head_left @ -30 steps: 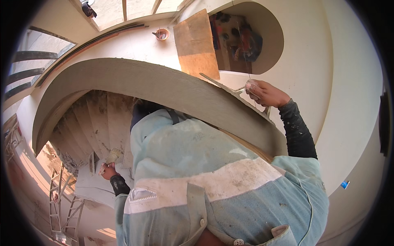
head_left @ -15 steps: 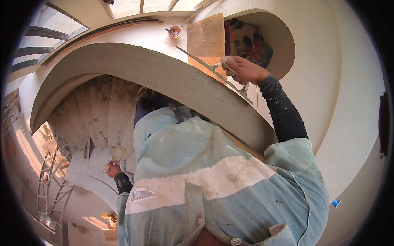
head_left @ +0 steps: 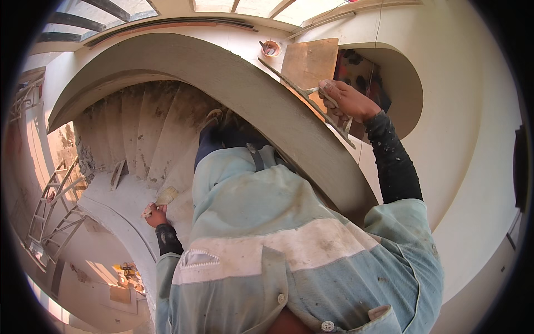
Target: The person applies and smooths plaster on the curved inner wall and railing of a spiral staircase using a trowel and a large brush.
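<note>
My right hand point(head_left: 349, 101) is closed around the handle of a long plastering trowel point(head_left: 282, 78). Its narrow blade appears edge-on along the outer edge of a curved, grey plastered wall point(head_left: 222, 69); whether it touches the plaster, I cannot tell. Down at the left, my left hand point(head_left: 154, 215) grips a flat brush point(head_left: 167, 196) with pale bristles, held over the dusty stair side. The handle is mostly hidden by my fingers.
Dusty steps point(head_left: 130, 128) curve down inside the wall, with a small wooden piece point(head_left: 117, 175) standing on them. Beyond the wall are an orange-rimmed bucket point(head_left: 271, 49), a brown board point(head_left: 308, 60) and a rounded opening point(head_left: 403, 92). Metal scaffold frames point(head_left: 47, 206) stand lower left.
The whole view has shifted and turned slightly. My left hand and brush sit a little higher, with more of the bristles showing. The trowel stays in my right hand along the wall edge.
</note>
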Demonstrator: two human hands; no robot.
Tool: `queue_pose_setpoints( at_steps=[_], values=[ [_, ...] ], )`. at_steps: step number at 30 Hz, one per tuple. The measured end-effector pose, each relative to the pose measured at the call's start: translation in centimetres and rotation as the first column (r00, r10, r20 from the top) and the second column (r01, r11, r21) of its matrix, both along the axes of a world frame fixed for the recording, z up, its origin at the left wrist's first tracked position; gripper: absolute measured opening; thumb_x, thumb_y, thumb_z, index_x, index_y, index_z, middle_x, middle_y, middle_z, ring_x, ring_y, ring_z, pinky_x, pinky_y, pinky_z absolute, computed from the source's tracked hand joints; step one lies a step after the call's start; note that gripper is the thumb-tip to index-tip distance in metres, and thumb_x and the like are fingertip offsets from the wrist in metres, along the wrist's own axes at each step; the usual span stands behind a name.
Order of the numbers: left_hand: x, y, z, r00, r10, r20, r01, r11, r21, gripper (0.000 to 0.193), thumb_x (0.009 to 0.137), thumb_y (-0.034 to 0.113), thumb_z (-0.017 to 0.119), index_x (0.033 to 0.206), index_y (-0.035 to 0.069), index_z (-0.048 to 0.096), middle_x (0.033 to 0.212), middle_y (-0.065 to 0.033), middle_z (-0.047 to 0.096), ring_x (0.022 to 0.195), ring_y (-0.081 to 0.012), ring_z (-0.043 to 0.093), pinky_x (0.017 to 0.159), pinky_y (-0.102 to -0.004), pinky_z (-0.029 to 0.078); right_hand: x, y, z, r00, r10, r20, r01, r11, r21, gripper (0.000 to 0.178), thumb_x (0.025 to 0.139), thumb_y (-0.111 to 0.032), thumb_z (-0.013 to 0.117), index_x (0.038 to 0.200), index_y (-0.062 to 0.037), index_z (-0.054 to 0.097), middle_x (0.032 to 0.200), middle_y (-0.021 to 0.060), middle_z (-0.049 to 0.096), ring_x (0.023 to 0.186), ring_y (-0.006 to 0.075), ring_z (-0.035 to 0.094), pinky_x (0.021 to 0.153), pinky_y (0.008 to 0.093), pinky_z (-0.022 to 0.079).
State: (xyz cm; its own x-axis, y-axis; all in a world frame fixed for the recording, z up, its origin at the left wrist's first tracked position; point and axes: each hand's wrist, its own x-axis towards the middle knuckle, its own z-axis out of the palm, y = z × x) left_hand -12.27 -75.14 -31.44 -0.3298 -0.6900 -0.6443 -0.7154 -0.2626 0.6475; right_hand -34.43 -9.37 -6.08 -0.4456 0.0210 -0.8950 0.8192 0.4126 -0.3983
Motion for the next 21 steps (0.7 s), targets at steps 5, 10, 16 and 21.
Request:
queue_pose_setpoints(
  at_steps=[5, 10, 16, 21],
  values=[
    [2.6, 4.1, -1.7, 0.996, 0.076, 0.045, -0.074, 0.996, -0.04, 0.03, 0.091, 0.009, 0.061, 0.117, 0.001, 0.048, 0.109, -0.0172, 0.058, 0.084, -0.031, 0.065, 0.067, -0.0411, 0.061, -3.4, -0.2, -4.4, 0.999, 0.037, -0.014, -0.037, 0.998, -0.041, 0.04, 0.103, -0.048, 0.04, 0.085, -0.0122, 0.044, 0.069, -0.0058, 0.034, 0.054, 0.0054, 0.03, 0.044, 0.0224, 0.026],
    [6.0, 4.9, -1.5, 0.98, 0.187, 0.075, -0.184, 0.982, -0.045, 0.026, 0.092, 0.01, 0.06, 0.114, 0.004, 0.047, 0.104, -0.015, 0.059, 0.079, -0.0262, 0.064, 0.065, -0.0384, 0.06, -7.0, -1.9, -8.1, 0.997, 0.061, -0.042, -0.062, 0.998, -0.03, 0.04, 0.103, -0.048, 0.04, 0.086, -0.0124, 0.047, 0.068, -0.0062, 0.036, 0.053, 0.0051, 0.031, 0.043, 0.022, 0.025],
    [11.9, 5.3, -2.3, 0.96, 0.235, 0.154, -0.23, 0.972, -0.046, 0.026, 0.091, 0.01, 0.061, 0.113, 0.005, 0.046, 0.102, -0.0144, 0.059, 0.076, -0.0245, 0.063, 0.062, -0.037, 0.059, -13.3, -5.2, -13.0, 0.986, 0.133, -0.095, -0.14, 0.987, -0.074, 0.04, 0.101, -0.049, 0.043, 0.089, -0.012, 0.052, 0.069, -0.0062, 0.042, 0.053, 0.0049, 0.036, 0.043, 0.0218, 0.026],
    [13.7, 4.8, -1.5, 0.959, 0.245, 0.145, -0.241, 0.969, -0.043, 0.027, 0.091, 0.011, 0.061, 0.113, 0.005, 0.046, 0.101, -0.0148, 0.06, 0.075, -0.0255, 0.064, 0.062, -0.0375, 0.06, -19.3, -8.7, -17.8, 0.958, 0.228, -0.172, -0.24, 0.969, -0.052, 0.044, 0.1, -0.052, 0.045, 0.093, -0.0101, 0.055, 0.069, -0.006, 0.044, 0.054, 0.0043, 0.038, 0.044, 0.022, 0.03]
  ],
)
